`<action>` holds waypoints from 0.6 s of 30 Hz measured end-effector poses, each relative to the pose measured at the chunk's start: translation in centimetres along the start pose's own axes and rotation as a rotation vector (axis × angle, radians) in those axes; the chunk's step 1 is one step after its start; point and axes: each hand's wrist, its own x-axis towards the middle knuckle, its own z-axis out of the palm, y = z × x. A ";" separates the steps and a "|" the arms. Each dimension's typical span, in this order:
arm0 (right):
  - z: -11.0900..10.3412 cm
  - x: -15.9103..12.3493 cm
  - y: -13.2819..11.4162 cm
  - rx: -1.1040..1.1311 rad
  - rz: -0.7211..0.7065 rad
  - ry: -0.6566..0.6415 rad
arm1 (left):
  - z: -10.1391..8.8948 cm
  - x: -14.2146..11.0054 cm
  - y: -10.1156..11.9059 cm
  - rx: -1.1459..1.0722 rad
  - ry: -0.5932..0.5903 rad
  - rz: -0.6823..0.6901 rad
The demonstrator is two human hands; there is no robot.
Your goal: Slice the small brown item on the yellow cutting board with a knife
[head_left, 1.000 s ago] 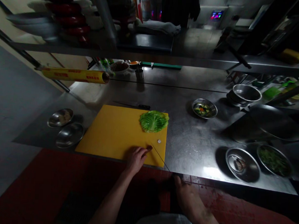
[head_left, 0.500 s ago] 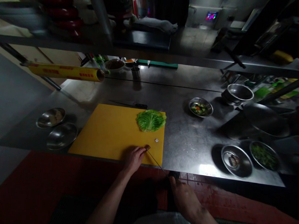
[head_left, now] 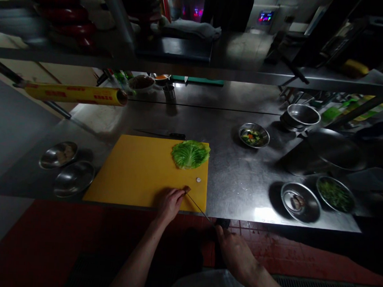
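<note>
A yellow cutting board (head_left: 136,170) lies on a steel counter (head_left: 234,179). My left hand (head_left: 170,202) rests curled on the board's near edge, pinching a small brownish piece I cannot name. My right hand (head_left: 234,249) is below the counter edge, closed round the dark handle of a knife (head_left: 201,209) whose thin blade reaches up to the left fingertips. A green cabbage leaf (head_left: 190,154) lies at the board's far right corner. A small pale slice (head_left: 198,179) sits between leaf and hand.
A second knife (head_left: 166,134) lies behind the board. Two steel bowls (head_left: 66,167) stand at left, a bowl of chopped vegetables (head_left: 253,135) and several more bowls (head_left: 316,195) at right. A cling-film roll (head_left: 74,94) juts out at upper left under a shelf (head_left: 182,58).
Only the view has shifted slightly; both hands, the knife and the leaf keep their places on the board.
</note>
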 end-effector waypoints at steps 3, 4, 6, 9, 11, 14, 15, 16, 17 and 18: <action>-0.2 0.0 -0.1 -0.007 0.010 -0.006 | -0.1 0.0 0.1 -0.001 -0.002 -0.005; -0.2 0.1 -0.1 -0.004 0.010 -0.010 | -0.1 0.1 0.2 0.003 -0.005 -0.009; -0.4 0.1 -0.2 0.003 0.009 -0.019 | -0.2 0.1 0.3 0.011 -0.010 -0.013; -0.7 0.2 -0.4 0.005 0.022 -0.032 | -0.2 0.1 0.5 0.016 -0.009 -0.012; -0.8 0.2 -0.5 -0.003 0.033 -0.032 | -0.2 0.2 0.5 0.013 -0.008 -0.014; -0.8 0.2 -0.7 -0.016 0.033 -0.027 | -0.1 0.2 0.5 0.009 0.007 -0.013; -0.8 0.2 -0.7 -0.016 0.033 -0.026 | -0.1 0.2 0.5 0.007 0.012 -0.010; -0.9 0.2 -0.8 -0.014 0.036 -0.026 | 0.0 0.2 0.5 0.005 0.015 -0.005; -1.0 0.2 -0.8 -0.011 0.039 -0.026 | 0.0 0.3 0.5 0.002 0.014 0.000; -1.2 0.2 -0.9 -0.007 0.043 -0.025 | 0.0 0.3 0.5 0.000 0.012 0.004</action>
